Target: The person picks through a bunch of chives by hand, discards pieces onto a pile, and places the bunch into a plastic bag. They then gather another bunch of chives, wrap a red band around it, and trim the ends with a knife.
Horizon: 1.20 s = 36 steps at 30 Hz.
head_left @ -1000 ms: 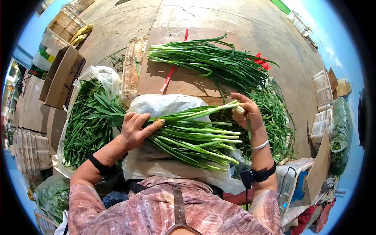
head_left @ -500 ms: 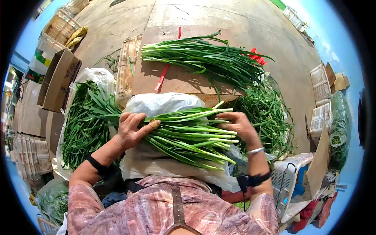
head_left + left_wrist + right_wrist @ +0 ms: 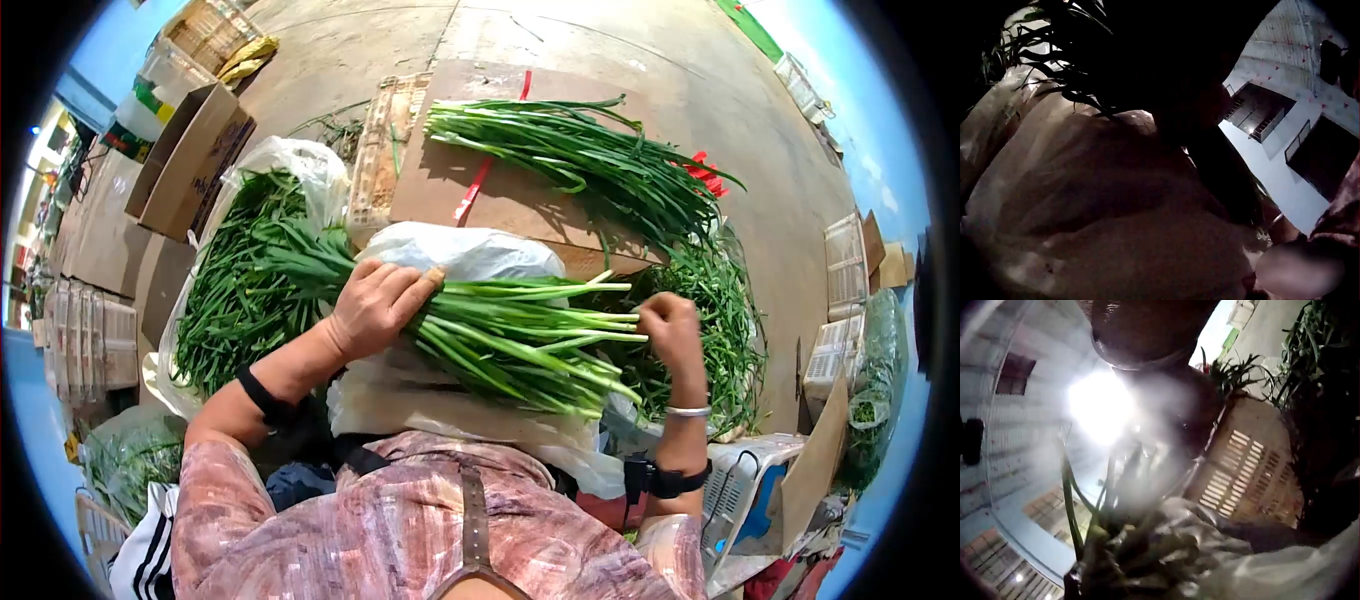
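Above white plastic sheeting [image 3: 450, 403], in front of your torso, a bunch of green stalks [image 3: 520, 342] lay with its pale ends toward your right. Your left hand [image 3: 375, 307] gripped it from above, the thumb stretched over the stalks. Your right hand [image 3: 674, 328], fingers bent, hung at the pale ends; whether it pinched a stalk could not be told. Loose greens [image 3: 235, 300] filled a plastic bag [image 3: 300, 160] to your left, and a leafy heap [image 3: 722, 330] lay to your right. Beyond, a second bunch [image 3: 570, 155] lay across a red ribbon [image 3: 476, 188] on a brown board [image 3: 430, 200].
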{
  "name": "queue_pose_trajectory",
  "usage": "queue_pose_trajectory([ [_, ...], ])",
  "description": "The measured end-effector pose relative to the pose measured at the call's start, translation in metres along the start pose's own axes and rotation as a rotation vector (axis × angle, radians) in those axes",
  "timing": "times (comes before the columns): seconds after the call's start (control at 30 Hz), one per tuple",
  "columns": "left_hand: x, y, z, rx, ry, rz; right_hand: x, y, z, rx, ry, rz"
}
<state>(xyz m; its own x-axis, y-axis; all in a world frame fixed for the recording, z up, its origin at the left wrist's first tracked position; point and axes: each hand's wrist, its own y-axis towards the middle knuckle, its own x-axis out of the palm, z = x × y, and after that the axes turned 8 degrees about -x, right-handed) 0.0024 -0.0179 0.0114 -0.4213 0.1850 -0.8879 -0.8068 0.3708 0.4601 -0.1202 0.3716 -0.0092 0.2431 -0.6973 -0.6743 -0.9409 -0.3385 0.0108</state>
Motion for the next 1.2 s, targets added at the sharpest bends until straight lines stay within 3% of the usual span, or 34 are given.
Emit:
queue_pose_trajectory([
  [0.07, -0.006, 0.004, -0.001, -0.020, -0.013, -0.053, -0.025, -0.006, -0.006, -0.140, -0.362, 0.175],
  [0.13, -0.012, 0.007, 0.000, -0.024, -0.004, -0.043, -0.039, -0.011, -0.037, -0.098, -0.202, 0.227],
  [0.2, -0.019, 0.012, -0.001, -0.006, 0.041, -0.084, -0.032, -0.015, -0.068, -0.401, -0.122, 0.305],
  [0.27, -0.027, 0.020, 0.002, -0.007, 0.068, -0.103, -0.028, -0.017, -0.102, -0.510, 0.008, 0.190],
  [0.37, -0.026, 0.021, 0.001, 0.029, 0.106, -0.039, -0.022, -0.006, -0.084, -0.223, 0.180, 0.189],
  [0.47, -0.028, 0.020, 0.002, 0.031, 0.122, -0.045, -0.020, -0.003, -0.055, -0.145, 0.128, 0.120],
  [0.5, -0.026, 0.017, 0.000, 0.032, 0.123, -0.036, -0.015, -0.006, -0.060, -0.044, 0.216, 0.020],
  [0.53, -0.025, 0.016, 0.001, 0.033, 0.118, -0.040, -0.002, -0.004, -0.051, -0.075, 0.182, -0.028],
  [0.6, -0.024, 0.015, 0.001, 0.033, 0.120, -0.023, 0.015, -0.005, -0.048, 0.131, 0.238, -0.168],
  [0.67, -0.026, 0.016, 0.004, 0.034, 0.139, -0.038, 0.029, -0.004, -0.031, 0.101, 0.364, -0.137],
  [0.73, -0.026, 0.016, 0.004, 0.047, 0.124, -0.019, 0.026, -0.002, -0.026, 0.223, 0.663, -0.043],
  [0.8, -0.026, 0.015, 0.004, 0.053, 0.126, -0.022, 0.027, 0.000, 0.002, 0.145, 0.522, 0.093],
  [0.87, -0.029, 0.015, 0.003, 0.010, 0.100, -0.081, -0.001, -0.007, -0.004, 0.144, 0.513, 0.173],
  [0.93, -0.030, 0.015, 0.003, -0.007, 0.105, -0.093, -0.025, -0.016, 0.017, 0.195, 0.986, 0.200],
  [0.97, -0.032, 0.016, 0.003, -0.006, 0.096, -0.125, -0.032, -0.014, 0.033, 0.404, 0.838, 0.158],
  [1.0, -0.034, 0.021, 0.002, -0.003, 0.097, -0.144, -0.037, -0.013, 0.037, 0.394, 0.838, 0.152],
  [1.07, -0.044, 0.031, 0.003, 0.008, 0.144, -0.221, -0.035, -0.014, 0.038, 0.149, -0.677, -0.056],
  [1.1, -0.048, 0.038, 0.002, 0.014, 0.155, -0.233, -0.038, -0.012, 0.024, -0.074, -0.384, 0.097],
  [1.13, -0.054, 0.045, 0.003, 0.024, 0.164, -0.254, -0.042, -0.014, -0.030, -0.085, -0.457, 0.015],
  [1.2, -0.064, 0.066, 0.008, 0.033, 0.185, -0.330, -0.032, -0.013, -0.111, -0.388, -0.300, 0.019],
])
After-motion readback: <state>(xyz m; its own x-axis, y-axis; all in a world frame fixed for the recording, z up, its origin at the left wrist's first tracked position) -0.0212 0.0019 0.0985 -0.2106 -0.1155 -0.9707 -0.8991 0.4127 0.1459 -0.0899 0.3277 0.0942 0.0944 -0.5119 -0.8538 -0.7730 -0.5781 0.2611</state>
